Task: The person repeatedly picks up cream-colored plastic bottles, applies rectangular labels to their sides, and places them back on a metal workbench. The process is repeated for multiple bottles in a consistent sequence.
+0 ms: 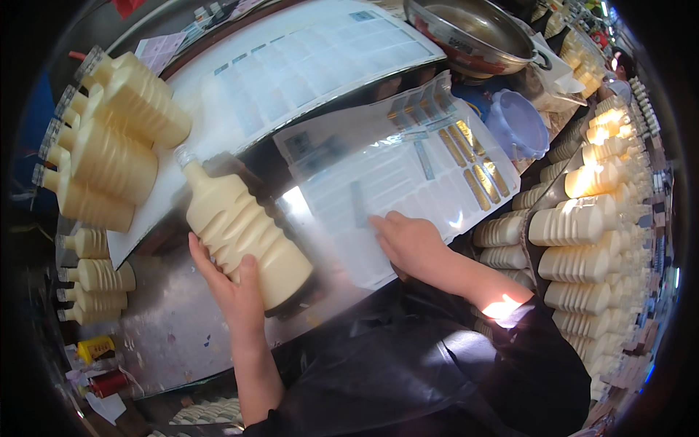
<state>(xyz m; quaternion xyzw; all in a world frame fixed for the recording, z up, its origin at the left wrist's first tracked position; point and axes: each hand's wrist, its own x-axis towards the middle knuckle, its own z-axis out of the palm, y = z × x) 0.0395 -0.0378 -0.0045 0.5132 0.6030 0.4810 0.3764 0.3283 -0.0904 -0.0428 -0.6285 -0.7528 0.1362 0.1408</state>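
My left hand (231,291) is wrapped around the lower part of a cream-coloured plastic bottle (251,237) with ribbed sides. The bottle lies tilted over the worktable, its clear-rimmed neck toward the far left. Over the near part of a glossy sticker sheet (393,178) is my right hand (411,244), its fingers bent together at the sheet. Whether a label is pinched in them I cannot make out. Several gold strips (477,164) and blue-grey strips show on the sheet's far right part.
More cream bottles (116,156) stand grouped at the left. A stack of white printed sheets (291,65) covers the table's far side. A metal pan (473,33) and a lilac basin (517,124) sit at the far right. Rows of bottles (575,255) fill the right side.
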